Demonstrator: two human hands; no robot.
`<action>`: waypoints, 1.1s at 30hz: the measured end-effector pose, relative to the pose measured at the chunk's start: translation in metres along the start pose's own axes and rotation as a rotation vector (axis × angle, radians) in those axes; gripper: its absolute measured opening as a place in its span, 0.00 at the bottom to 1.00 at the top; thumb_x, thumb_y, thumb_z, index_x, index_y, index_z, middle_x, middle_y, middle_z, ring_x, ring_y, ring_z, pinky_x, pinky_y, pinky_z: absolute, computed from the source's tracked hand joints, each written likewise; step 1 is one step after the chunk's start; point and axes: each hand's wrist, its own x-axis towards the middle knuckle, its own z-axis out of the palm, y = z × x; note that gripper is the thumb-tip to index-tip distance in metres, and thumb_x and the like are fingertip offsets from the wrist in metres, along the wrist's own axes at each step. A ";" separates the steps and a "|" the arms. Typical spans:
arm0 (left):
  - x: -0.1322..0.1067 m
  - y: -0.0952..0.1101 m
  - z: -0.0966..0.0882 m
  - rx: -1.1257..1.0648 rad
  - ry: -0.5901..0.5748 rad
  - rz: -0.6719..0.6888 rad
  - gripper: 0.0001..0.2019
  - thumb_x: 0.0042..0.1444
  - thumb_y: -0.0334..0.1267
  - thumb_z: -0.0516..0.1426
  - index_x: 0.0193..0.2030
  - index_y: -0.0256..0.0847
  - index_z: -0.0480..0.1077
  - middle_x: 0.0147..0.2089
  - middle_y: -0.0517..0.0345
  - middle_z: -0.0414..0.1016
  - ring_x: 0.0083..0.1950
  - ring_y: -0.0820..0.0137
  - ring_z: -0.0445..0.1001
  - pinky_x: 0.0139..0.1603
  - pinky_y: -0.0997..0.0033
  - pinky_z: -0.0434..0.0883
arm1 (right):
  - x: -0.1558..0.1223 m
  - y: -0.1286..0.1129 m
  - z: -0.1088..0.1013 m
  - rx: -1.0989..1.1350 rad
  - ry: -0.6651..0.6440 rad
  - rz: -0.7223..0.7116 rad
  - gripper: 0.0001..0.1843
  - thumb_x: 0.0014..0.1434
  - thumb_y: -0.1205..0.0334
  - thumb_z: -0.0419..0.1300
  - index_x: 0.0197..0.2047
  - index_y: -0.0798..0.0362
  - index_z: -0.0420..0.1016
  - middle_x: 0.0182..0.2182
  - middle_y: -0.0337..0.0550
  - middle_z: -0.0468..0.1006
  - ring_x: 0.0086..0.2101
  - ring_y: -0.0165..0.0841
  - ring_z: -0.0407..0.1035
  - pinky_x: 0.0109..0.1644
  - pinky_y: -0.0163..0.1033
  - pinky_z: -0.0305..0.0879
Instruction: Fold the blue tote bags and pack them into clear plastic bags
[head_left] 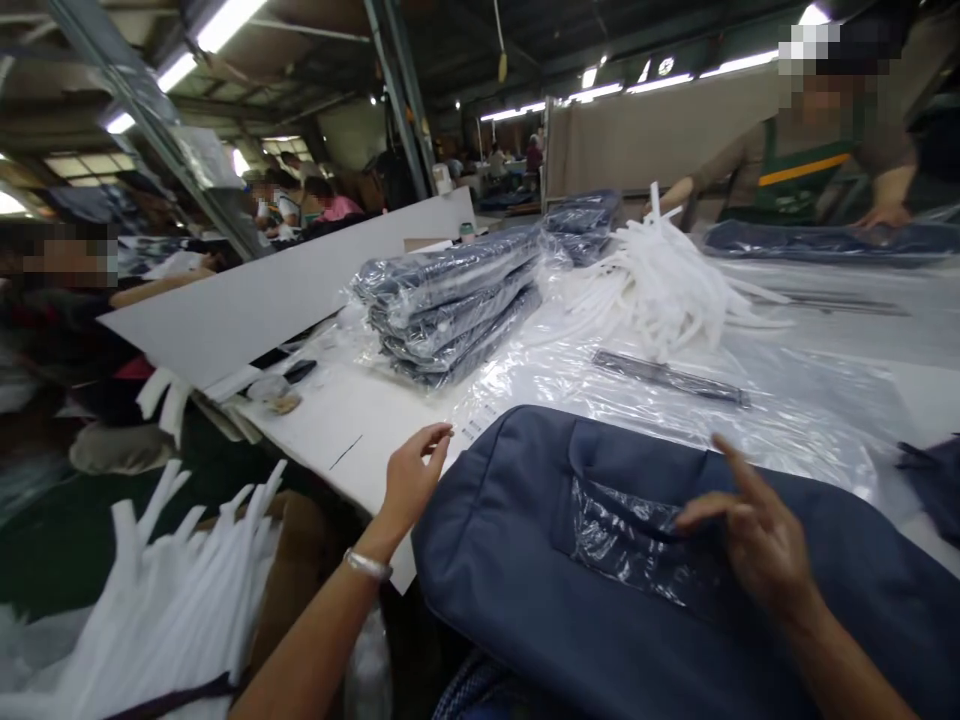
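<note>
A large dark navy bag (495, 540) lies in front of me at the table's near edge. On its upper face are a strap handle and a clear plastic piece (630, 535). Over the bag, just right of that plastic, my right hand (765, 545) is open, its index finger stretched out and nothing held. My left hand (416, 475), with a silver bracelet on the wrist, is beside the bag's left end. Its fingers are loosely curved and slightly apart, with no object visible in them. I cannot tell whether it touches the bag.
Plastic-wrapped navy bags (450, 290) are stacked on the white table (315, 420). White strips (667, 280) lie in a heap behind clear plastic sheets (555, 385) and a dark, flat wrapped piece (667, 376). More strips (187, 590) stand at lower left. A co-worker (806, 170) stands across the table.
</note>
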 end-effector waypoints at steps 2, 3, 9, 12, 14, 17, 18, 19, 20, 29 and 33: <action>0.035 -0.036 0.013 0.119 -0.071 -0.079 0.19 0.64 0.46 0.52 0.58 0.43 0.71 0.57 0.50 0.77 0.61 0.60 0.72 0.62 0.58 0.69 | -0.016 0.016 0.015 -0.229 -0.190 -0.053 0.28 0.60 0.43 0.60 0.60 0.44 0.73 0.22 0.39 0.80 0.23 0.38 0.74 0.33 0.43 0.73; 0.050 -0.048 0.022 0.142 -0.102 -0.096 0.20 0.61 0.45 0.56 0.58 0.42 0.71 0.58 0.49 0.76 0.60 0.59 0.72 0.62 0.59 0.68 | -0.019 0.023 0.022 -0.353 -0.242 -0.097 0.23 0.60 0.45 0.60 0.53 0.47 0.78 0.21 0.39 0.79 0.21 0.36 0.73 0.31 0.40 0.72; 0.092 -0.067 0.065 0.168 -0.225 -0.189 0.30 0.47 0.43 0.67 0.57 0.36 0.70 0.57 0.39 0.74 0.59 0.52 0.72 0.59 0.57 0.68 | -0.014 0.041 0.030 -0.558 -0.145 -0.121 0.18 0.62 0.46 0.59 0.45 0.49 0.81 0.18 0.35 0.76 0.19 0.31 0.71 0.28 0.33 0.70; 0.094 -0.070 0.065 0.084 -0.322 -0.235 0.30 0.43 0.45 0.69 0.53 0.36 0.73 0.50 0.44 0.79 0.51 0.55 0.77 0.51 0.62 0.72 | -0.013 0.041 0.026 -0.544 -0.127 -0.100 0.18 0.62 0.45 0.59 0.43 0.50 0.81 0.18 0.35 0.76 0.19 0.31 0.71 0.27 0.32 0.70; 0.094 -0.075 0.059 0.000 -0.400 -0.243 0.25 0.43 0.47 0.68 0.47 0.37 0.76 0.45 0.49 0.82 0.46 0.58 0.79 0.46 0.66 0.74 | -0.014 0.040 0.025 -0.528 -0.116 -0.079 0.19 0.61 0.44 0.59 0.42 0.50 0.82 0.18 0.36 0.76 0.19 0.31 0.70 0.27 0.32 0.70; 0.096 -0.085 0.038 -0.081 -0.452 -0.257 0.22 0.45 0.52 0.65 0.42 0.37 0.79 0.44 0.51 0.83 0.44 0.59 0.80 0.44 0.66 0.75 | -0.014 0.038 0.025 -0.499 -0.105 -0.053 0.20 0.61 0.43 0.60 0.42 0.51 0.82 0.18 0.37 0.76 0.18 0.31 0.69 0.26 0.31 0.69; 0.098 -0.089 0.028 -0.087 -0.449 -0.267 0.24 0.46 0.53 0.64 0.43 0.36 0.79 0.45 0.50 0.83 0.44 0.58 0.80 0.44 0.65 0.75 | -0.014 0.037 0.026 -0.490 -0.103 -0.048 0.21 0.60 0.43 0.60 0.42 0.51 0.82 0.18 0.37 0.75 0.18 0.31 0.69 0.25 0.31 0.69; 0.100 -0.094 0.016 -0.084 -0.444 -0.277 0.26 0.47 0.55 0.63 0.45 0.35 0.78 0.46 0.49 0.83 0.44 0.58 0.80 0.43 0.65 0.75 | -0.013 0.037 0.026 -0.484 -0.100 -0.045 0.21 0.60 0.42 0.60 0.42 0.51 0.82 0.18 0.37 0.75 0.18 0.31 0.69 0.25 0.31 0.69; 0.104 -0.098 0.001 -0.073 -0.441 -0.285 0.27 0.47 0.56 0.62 0.46 0.35 0.78 0.47 0.49 0.82 0.45 0.58 0.80 0.43 0.65 0.75 | -0.013 0.037 0.025 -0.481 -0.095 -0.043 0.22 0.60 0.42 0.60 0.42 0.52 0.82 0.18 0.37 0.75 0.18 0.31 0.69 0.25 0.31 0.69; 0.157 -0.146 -0.101 0.384 -0.586 -0.314 0.18 0.32 0.46 0.71 0.31 0.41 0.78 0.35 0.55 0.83 0.41 0.57 0.79 0.45 0.66 0.73 | -0.009 0.041 0.023 -0.485 -0.081 -0.052 0.22 0.57 0.41 0.61 0.39 0.51 0.83 0.16 0.36 0.74 0.16 0.29 0.69 0.22 0.28 0.69; 0.171 -0.157 -0.091 0.603 -0.498 -0.277 0.19 0.50 0.45 0.66 0.47 0.39 0.75 0.51 0.50 0.78 0.53 0.59 0.75 0.57 0.55 0.69 | -0.010 0.044 0.021 -0.482 -0.093 -0.106 0.20 0.58 0.43 0.61 0.38 0.50 0.83 0.15 0.34 0.73 0.15 0.29 0.69 0.21 0.27 0.68</action>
